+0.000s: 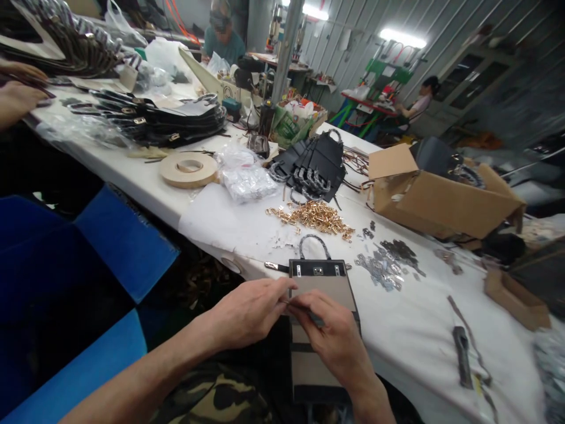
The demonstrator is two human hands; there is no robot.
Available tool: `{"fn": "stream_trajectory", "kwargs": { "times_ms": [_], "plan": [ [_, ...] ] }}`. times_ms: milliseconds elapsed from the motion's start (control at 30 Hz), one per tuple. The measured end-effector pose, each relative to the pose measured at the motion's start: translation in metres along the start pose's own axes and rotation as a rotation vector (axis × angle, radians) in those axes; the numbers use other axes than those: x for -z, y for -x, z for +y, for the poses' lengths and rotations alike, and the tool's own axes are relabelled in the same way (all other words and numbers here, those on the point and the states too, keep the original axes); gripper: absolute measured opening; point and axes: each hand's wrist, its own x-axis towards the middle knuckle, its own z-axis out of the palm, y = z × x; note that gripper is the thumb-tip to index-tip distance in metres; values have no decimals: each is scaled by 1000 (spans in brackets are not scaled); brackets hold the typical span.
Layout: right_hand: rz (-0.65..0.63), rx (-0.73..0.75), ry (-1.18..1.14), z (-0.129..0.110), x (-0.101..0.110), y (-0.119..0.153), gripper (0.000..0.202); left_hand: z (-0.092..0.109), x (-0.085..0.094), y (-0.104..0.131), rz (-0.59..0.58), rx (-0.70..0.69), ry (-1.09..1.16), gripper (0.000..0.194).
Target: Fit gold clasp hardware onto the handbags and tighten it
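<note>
Left hand [247,312] and right hand [333,338] meet at the near edge of the table [424,330], fingertips pinched together on something thin at the middle of a tan and black bag panel [324,288]. What sits between the fingers is too small to make out; it may be a clip or a strip. Both hands are closed on it, touching each other.

The panel lies flat, half on the table and half over the person's lap, its black top band with metal fittings pointing away, a loop handle [314,242] beyond it. The top hardware looks already mounted; the mid-panel piece is in hand, not yet seated as far as I can judge.

Just beyond: a heap of gold fittings [315,218], and to its right a scatter of silver and dark metal parts [388,265]. Plenty of loose hardware left, so much work likely remains.

Further out: a stack of black bag pieces with chain handles [315,162], a clear bag of small parts [247,176], a roll of tape [189,169], an open cardboard box [436,197]. Far left, another stack of dark panels [176,121], with another person's hands [15,97] at the table edge. Other workers sit at benches in the background.
</note>
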Motion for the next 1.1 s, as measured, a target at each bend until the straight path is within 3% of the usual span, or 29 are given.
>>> {"fn": "stream_trajectory", "kwargs": {
  "times_ms": [133,433,767,933,1100],
  "plan": [
    [33,4,49,5,1,6,12,-1,-5,-5,-76,83,-12,21],
    [33,-32,33,11,-1,16,11,0,-10,-17,-195,96,-62,23],
    [83,-28,-10,22,-3,25,10,-7,-20,-18,-149,84,116,20],
    [143,-31,-8,35,-7,28,10,-22,-34,-19,-185,51,79,22],
    [199,-85,-54,47,-13,34,10,-19,-35,-22,-192,73,-28,22]
  ]
}}
